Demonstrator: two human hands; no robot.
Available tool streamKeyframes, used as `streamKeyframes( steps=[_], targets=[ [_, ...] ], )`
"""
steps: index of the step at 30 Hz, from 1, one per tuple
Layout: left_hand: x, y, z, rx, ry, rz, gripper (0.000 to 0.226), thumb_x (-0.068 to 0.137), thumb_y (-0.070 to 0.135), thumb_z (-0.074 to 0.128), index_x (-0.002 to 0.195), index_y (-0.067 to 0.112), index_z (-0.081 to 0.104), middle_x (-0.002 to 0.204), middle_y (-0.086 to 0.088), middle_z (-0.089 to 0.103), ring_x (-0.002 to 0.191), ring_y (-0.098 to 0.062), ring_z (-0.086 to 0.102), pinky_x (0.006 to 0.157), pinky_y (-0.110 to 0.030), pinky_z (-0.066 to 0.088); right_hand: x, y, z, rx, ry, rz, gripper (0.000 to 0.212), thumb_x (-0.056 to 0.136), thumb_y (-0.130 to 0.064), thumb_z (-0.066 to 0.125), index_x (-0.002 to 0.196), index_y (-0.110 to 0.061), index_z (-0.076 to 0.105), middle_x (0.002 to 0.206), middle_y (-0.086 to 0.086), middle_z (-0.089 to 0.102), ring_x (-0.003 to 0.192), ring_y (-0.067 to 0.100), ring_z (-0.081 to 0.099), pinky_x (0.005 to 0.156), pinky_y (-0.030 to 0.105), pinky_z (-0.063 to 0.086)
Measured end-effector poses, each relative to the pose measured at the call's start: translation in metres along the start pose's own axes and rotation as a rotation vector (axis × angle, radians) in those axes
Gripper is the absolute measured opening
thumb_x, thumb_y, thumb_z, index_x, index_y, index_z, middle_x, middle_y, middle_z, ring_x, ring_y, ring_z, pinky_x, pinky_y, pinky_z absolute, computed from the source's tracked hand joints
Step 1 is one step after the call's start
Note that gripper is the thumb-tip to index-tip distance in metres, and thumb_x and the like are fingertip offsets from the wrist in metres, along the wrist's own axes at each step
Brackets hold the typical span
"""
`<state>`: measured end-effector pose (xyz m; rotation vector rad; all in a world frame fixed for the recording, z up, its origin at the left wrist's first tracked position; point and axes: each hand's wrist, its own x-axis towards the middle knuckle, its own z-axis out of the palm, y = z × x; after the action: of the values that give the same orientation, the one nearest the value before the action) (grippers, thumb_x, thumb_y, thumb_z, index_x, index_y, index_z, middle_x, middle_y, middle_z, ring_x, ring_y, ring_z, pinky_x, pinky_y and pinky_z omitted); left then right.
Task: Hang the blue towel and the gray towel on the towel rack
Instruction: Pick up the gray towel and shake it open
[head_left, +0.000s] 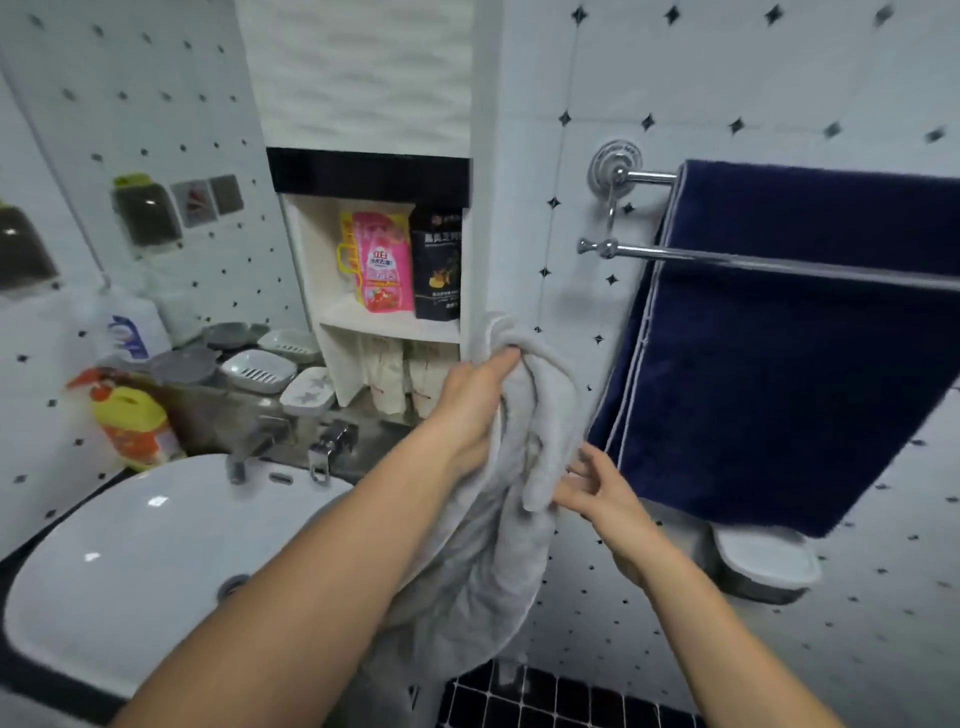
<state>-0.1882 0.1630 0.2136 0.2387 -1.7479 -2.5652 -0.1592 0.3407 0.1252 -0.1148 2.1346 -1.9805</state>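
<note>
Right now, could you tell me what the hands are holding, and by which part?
The left hand grips the gray towel by its bunched upper end. The right hand touches a hanging fold lower down, fingers spread, not clearly gripping.

In the wall niche at the far centre, the pink pouch (383, 262) carries a white panel with large red characters that look like "立白", with smaller blurred lines under them. Just right of it, the black pouch (436, 262) shows a row of pale Chinese characters across its upper part, too soft to read with certainty, and tiny illegible print lower down. At far left, the white bottle (124, 332) bears a blue mark, unreadable. The orange-and-yellow bottle (136, 423) has a blurred label.
</note>
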Motion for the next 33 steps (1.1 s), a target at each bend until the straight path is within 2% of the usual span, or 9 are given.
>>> streamKeyframes(
  steps=[4,10,13,17,22,25,28,30,33],
  targets=[
    [-0.010,-0.002,0.061,0.027,0.004,0.061,0.025,0.089,0.032,0.065,0.091,0.007,0.068,0.080,-0.011,0.077,0.078,-0.026,0.075,0.078,-0.044,0.059,-0.008,-0.022,-0.031,0.265,-0.102,-0.122,0.066,0.068,-0.035,0.084,0.128,-0.017,0.061,0.121,0.003,0.072,0.110,0.020,0.068,0.091,0.035,0.055],
    [-0.009,0.000,0.107,0.114,-0.172,0.185,0.027,0.077,0.009,0.071,0.104,0.007,0.073,0.103,-0.019,0.074,0.097,-0.031,0.072,0.085,-0.040,0.058,-0.011,-0.055,-0.104,0.018,0.068,-0.302,0.018,0.086,-0.017,0.074,0.103,-0.023,0.073,0.101,-0.006,0.077,0.097,0.013,0.071,0.076,0.024,0.058],
    [-0.010,0.020,0.127,0.234,-0.389,0.201,0.037,0.074,0.028,0.079,0.107,0.012,0.074,0.108,-0.016,0.074,0.102,-0.031,0.070,0.084,-0.034,0.056,-0.016,-0.078,-0.149,-0.105,0.008,-0.368,0.017,0.088,-0.022,0.072,0.105,-0.020,0.072,0.102,-0.001,0.076,0.096,0.015,0.072,0.077,0.028,0.058],
    [-0.017,0.048,0.161,0.484,-0.549,-0.007,0.062,0.068,0.059,0.077,0.106,0.009,0.076,0.106,-0.016,0.075,0.098,-0.028,0.072,0.083,-0.034,0.058,-0.028,-0.105,-0.189,-0.208,-0.117,-0.407,0.021,0.091,-0.025,0.069,0.111,-0.020,0.067,0.103,0.002,0.075,0.093,0.016,0.073,0.072,0.022,0.055],
    [-0.030,0.051,0.204,0.822,-0.507,0.069,0.043,0.062,0.037,0.089,0.090,0.009,0.073,0.091,-0.011,0.076,0.084,-0.024,0.072,0.082,-0.037,0.058,-0.039,-0.128,-0.207,-0.365,-0.177,-0.497,0.026,0.091,-0.026,0.063,0.114,-0.037,0.066,0.114,-0.008,0.072,0.107,0.011,0.067,0.090,0.029,0.054],
    [-0.033,0.051,0.226,0.691,-0.441,0.185,0.016,0.081,0.018,0.076,0.082,0.003,0.071,0.077,-0.012,0.071,0.069,-0.022,0.066,0.060,-0.026,0.053,-0.045,-0.139,-0.211,-0.299,-0.097,-0.526,0.025,0.091,-0.036,0.063,0.116,-0.036,0.064,0.114,-0.007,0.071,0.108,0.014,0.067,0.091,0.034,0.055],
    [-0.034,0.061,0.241,0.413,-0.292,0.285,0.014,0.090,0.011,0.065,0.088,-0.002,0.069,0.077,-0.015,0.071,0.067,-0.023,0.066,0.056,-0.024,0.053,-0.056,-0.141,-0.215,-0.176,-0.185,-0.454,0.049,0.080,-0.042,0.078,0.125,-0.037,0.059,0.123,-0.009,0.069,0.113,0.012,0.065,0.092,0.033,0.055],
    [-0.036,0.066,0.247,0.283,-0.251,0.294,0.010,0.091,0.010,0.063,0.087,0.002,0.069,0.074,-0.011,0.073,0.065,-0.020,0.069,0.057,-0.025,0.056,-0.060,-0.133,-0.214,-0.371,-0.182,-0.421,0.052,0.071,-0.045,0.083,0.119,-0.042,0.062,0.120,-0.015,0.069,0.110,0.007,0.066,0.090,0.031,0.055],
    [-0.037,0.071,0.250,0.185,-0.228,0.308,0.012,0.093,0.010,0.061,0.095,0.001,0.069,0.076,-0.012,0.074,0.065,-0.021,0.071,0.056,-0.029,0.058,-0.054,-0.115,-0.218,-0.622,0.063,-0.342,0.030,0.075,-0.049,0.069,0.096,-0.027,0.070,0.097,-0.011,0.074,0.088,0.006,0.070,0.079,0.032,0.058]
  ],
)
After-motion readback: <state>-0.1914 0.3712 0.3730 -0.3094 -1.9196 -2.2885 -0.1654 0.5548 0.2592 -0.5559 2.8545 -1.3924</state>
